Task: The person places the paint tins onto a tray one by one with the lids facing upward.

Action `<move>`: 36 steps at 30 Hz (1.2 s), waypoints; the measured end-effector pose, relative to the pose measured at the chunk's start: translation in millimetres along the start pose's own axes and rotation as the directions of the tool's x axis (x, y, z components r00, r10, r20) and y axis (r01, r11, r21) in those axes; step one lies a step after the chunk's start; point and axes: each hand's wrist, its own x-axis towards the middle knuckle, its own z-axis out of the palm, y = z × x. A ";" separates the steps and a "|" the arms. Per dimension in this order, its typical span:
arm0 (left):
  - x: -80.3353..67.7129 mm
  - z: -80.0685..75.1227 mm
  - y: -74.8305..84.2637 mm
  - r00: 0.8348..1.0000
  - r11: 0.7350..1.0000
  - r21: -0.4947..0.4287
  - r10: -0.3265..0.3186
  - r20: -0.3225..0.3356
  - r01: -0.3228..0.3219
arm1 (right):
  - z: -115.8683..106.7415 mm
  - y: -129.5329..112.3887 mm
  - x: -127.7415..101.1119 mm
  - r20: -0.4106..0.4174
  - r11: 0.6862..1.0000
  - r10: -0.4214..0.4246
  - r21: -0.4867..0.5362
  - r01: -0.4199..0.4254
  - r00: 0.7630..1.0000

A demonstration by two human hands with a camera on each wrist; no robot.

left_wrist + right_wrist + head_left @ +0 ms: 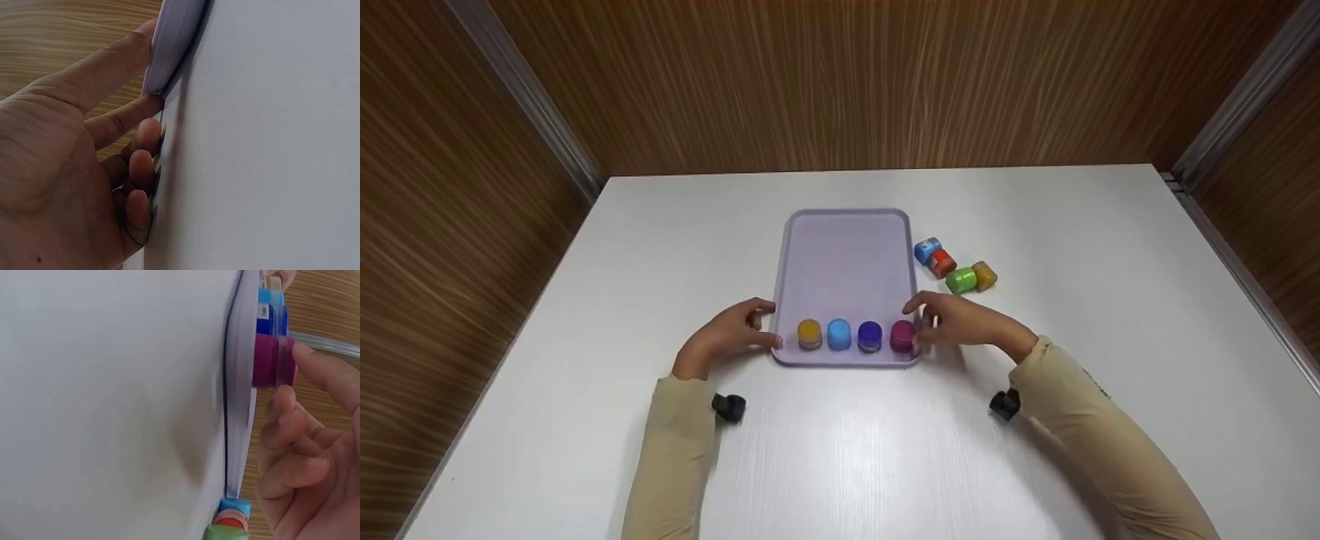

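Observation:
A lilac tray (847, 262) lies on the white table, with a row of small paint jars along its near end: a yellow jar (809, 334), a light blue jar (839, 334), a dark blue jar (870, 337) and a magenta jar (901, 336). At the tray's near left side, my left hand (727, 330) pinches the rim between thumb and index finger; its other fingers curl loosely. My right hand (960, 319) is at the opposite side, thumb tip at the magenta jar's lid (286, 363). Its remaining fingers are loosely bent around nothing.
Right of the tray lie more small jars on their sides: a blue jar (928, 250), a red jar (941, 263), a green jar (961, 280) and an ochre jar (985, 276). Wood-grain panels (840, 90) enclose the table (840, 465) at the back and sides.

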 end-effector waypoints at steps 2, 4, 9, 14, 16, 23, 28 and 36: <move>-0.3 -0.2 0.6 1.000 1.000 -0.004 -0.004 -0.003 0.004 | -5.1 1.9 -1.3 -0.015 1.000 -0.028 0.011 0.028 0.999; -0.4 -0.7 1.0 1.000 1.000 -0.002 -0.003 -0.003 0.003 | -10.5 3.9 -2.5 -0.033 0.999 -0.044 0.031 0.045 0.998; 0.9 -0.8 -0.2 1.000 1.000 0.006 -0.003 0.003 0.003 | -21.6 9.7 -3.7 -0.088 0.999 -0.017 0.037 0.020 0.996; 1.0 -0.5 -0.5 1.000 1.000 0.010 -0.003 0.006 0.003 | -27.4 18.2 -2.8 -0.142 1.000 0.007 0.009 -0.006 0.990; 0.7 -0.6 -0.6 1.000 1.000 0.015 -0.001 0.004 0.001 | -29.0 21.1 -1.9 -0.171 1.000 0.009 -0.015 -0.012 0.985; 1.1 -1.0 -1.4 1.000 1.000 0.016 0.015 -0.004 -0.015 | -41.1 30.3 0.6 -0.209 0.989 0.148 0.007 -0.149 0.967; 0.6 -0.8 -1.7 1.000 1.000 0.014 0.017 -0.007 -0.017 | -44.5 36.6 -1.2 -0.216 0.978 0.207 0.027 -0.206 0.954; 0.1 -1.3 -1.0 1.000 1.000 0.008 0.005 -0.010 -0.005 | -51.1 44.1 -1.3 -0.226 0.949 0.285 -0.074 -0.308 0.932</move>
